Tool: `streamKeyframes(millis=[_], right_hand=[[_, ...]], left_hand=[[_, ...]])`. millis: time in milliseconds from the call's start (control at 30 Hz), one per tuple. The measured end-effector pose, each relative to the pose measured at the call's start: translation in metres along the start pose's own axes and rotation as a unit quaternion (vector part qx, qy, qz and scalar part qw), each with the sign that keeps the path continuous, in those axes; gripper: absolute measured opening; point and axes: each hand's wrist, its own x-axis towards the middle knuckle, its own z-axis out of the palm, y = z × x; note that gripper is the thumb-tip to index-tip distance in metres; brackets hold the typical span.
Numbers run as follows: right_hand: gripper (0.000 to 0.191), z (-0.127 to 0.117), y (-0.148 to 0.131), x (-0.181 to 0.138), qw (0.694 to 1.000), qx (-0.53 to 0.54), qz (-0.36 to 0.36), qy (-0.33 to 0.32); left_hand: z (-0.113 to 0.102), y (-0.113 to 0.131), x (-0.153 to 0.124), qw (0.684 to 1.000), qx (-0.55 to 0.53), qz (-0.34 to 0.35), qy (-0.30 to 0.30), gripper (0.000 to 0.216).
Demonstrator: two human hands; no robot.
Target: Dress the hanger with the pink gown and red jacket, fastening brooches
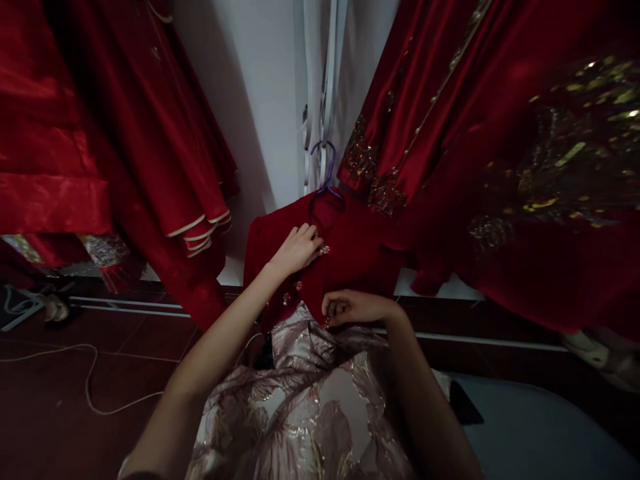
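A dark red jacket (360, 247) hangs in front of me on a purple hanger (327, 183). My left hand (299, 250) is closed on the jacket's front, fingertips at a sparkling button (325, 250) below the collar. Lower down, my right hand (355, 307) has its fingers curled at the bottom of the front edge, by another small shiny button (327, 323). Two more jewelled buttons (299, 285) show on the left side of the front. Below the jacket spreads pale floral fabric (320, 413) with a gold sheen. Dim light hides what the right fingertips pinch.
Red garments (165, 133) with gold trim hang on the left. On the right hang more red garments (425, 87) with sequins. White metal rails (327, 73) stand against the wall. A pale cable (93, 393) lies on the tiled floor, and a grey-blue surface (540, 427) is at lower right.
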Motion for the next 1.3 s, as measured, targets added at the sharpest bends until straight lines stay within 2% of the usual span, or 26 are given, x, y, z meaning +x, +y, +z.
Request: streamKeyframes(millis=[167,300,600,767,833,900,967,1033,1100,1167,1233,1300], right_hand=[[0.033,0.001,0.004,0.001,1.0,0.003,-0.003,-0.004],[0.032,0.001,0.006,0.004,1.0,-0.011,-0.01,-0.008],[0.032,0.0,0.008,0.005,1.0,-0.02,-0.006,0.002],[0.038,0.001,0.001,0.0,0.999,-0.003,-0.013,0.033],[0.038,-0.001,-0.006,-0.005,0.996,0.003,-0.031,0.086],[0.036,-0.006,-0.014,-0.006,0.983,0.005,-0.059,0.173],[0.035,-0.014,-0.022,-0.001,0.953,0.018,-0.093,0.289],[0.035,-0.024,-0.031,0.011,0.901,0.058,-0.129,0.41],[0.041,-0.033,-0.041,0.03,0.851,0.115,-0.155,0.489],[0.054,-0.038,-0.051,0.052,0.83,0.154,-0.152,0.515],[0.073,-0.039,-0.058,0.07,0.821,0.134,-0.101,0.545],[0.09,-0.037,-0.06,0.08,0.797,0.073,-0.021,0.599]], left_hand=[[-0.006,-0.004,0.004,0.996,-0.093,0.016,0.003,0.018],[-0.007,-0.004,0.005,0.992,-0.122,0.028,0.009,0.016],[-0.005,-0.007,0.01,0.991,-0.117,0.061,0.024,0.011],[-0.001,-0.007,0.008,0.994,-0.04,0.101,0.02,0.017],[-0.001,-0.007,0.005,0.994,-0.014,0.104,0.013,0.019],[-0.001,-0.008,0.001,0.995,-0.009,0.101,0.013,0.019],[-0.001,-0.008,-0.002,0.995,-0.014,0.091,0.029,0.019],[0.001,-0.009,-0.006,0.997,-0.01,0.057,0.054,0.021],[0.004,-0.009,-0.008,0.996,0.006,-0.022,0.09,0.026],[0.009,-0.008,-0.01,0.984,0.021,-0.123,0.128,0.033],[0.013,-0.007,-0.01,0.966,0.023,-0.205,0.154,0.042],[0.016,-0.008,-0.009,0.949,0.014,-0.266,0.17,0.048]])
